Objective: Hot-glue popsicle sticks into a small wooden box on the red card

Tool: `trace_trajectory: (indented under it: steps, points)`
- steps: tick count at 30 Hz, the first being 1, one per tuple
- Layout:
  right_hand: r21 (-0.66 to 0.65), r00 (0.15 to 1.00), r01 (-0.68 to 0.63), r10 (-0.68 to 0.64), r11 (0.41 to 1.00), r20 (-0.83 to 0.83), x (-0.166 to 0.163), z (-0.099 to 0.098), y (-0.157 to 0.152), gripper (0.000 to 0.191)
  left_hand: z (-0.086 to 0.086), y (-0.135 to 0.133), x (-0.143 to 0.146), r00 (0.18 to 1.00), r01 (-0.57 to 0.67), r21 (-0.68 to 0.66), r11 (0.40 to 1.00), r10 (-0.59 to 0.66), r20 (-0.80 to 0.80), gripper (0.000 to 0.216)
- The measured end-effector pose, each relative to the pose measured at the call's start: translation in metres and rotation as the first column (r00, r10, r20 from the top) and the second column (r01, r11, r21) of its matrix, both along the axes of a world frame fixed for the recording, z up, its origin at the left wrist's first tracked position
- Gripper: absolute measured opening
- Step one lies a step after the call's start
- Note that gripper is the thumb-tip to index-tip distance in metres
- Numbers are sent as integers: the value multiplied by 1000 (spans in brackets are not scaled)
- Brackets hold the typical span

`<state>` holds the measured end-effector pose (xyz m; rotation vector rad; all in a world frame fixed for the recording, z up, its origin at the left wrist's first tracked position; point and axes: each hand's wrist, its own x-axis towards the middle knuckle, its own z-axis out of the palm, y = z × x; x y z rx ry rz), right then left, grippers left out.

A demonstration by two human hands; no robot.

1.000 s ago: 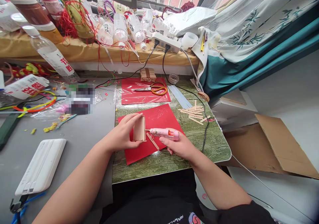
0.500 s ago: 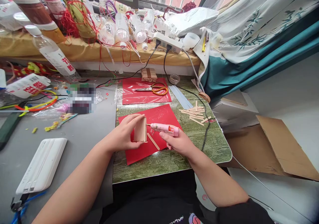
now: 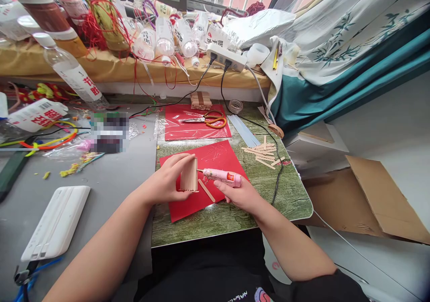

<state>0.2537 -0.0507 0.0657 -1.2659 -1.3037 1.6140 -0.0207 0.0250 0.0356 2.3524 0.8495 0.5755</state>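
Head view, left hand (image 3: 168, 176) — grip round wooden piece (image 3: 189, 177), right hand (image 3: 241, 195) — grip round pink glue gun (image 3: 217, 175)

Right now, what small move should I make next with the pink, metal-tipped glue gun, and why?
I would probably draw the pink glue gun slowly along the right edge of the pale piece of flat wooden sticks: the metal tip is at or very near that edge, the left hand holds the piece, and the right hand grips the gun.
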Motion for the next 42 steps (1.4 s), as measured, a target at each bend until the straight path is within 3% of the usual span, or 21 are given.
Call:
trace_trajectory:
  steps: [16,32,42]
  points:
    - [-44,994,-103,105,994,40,4,2,-15,51,1,0,-1,1000,-11,-33,999,11,-25,103]
    - [-69,998,-28,32,997,54,3,0,-11,53,1,0,-1,1000,-6,-27,1000,6,-1,104]
    - [-62,994,-65,70,996,78,6,1,-16,53,1,-1,0,1000,-12,-40,999,12,8,103]
